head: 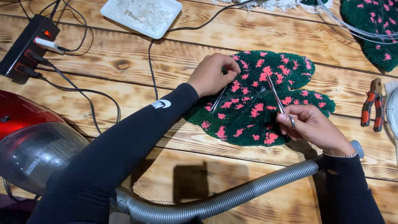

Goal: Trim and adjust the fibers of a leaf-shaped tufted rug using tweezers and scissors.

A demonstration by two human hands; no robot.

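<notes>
A leaf-shaped tufted rug piece (265,103), dark green with pink spots, lies on the wooden table (207,45). My right hand (309,126) grips thin metal scissors (275,93) whose blades point up-left onto the middle of the rug. My left hand (212,74) rests on the rug's left edge with fingers curled around a slim metal tool (217,101), tweezers by the look of it, which slants down-left beneath the hand. Both arms wear black sleeves.
A grey ribbed vacuum hose (232,195) crosses the near edge, coming from a red vacuum cleaner (29,137) at left. A black power strip (27,45) with cables sits far left, a white tray (141,14) of fluff behind, red-handled pliers (373,105) at right, another green-pink rug piece (373,25) far right.
</notes>
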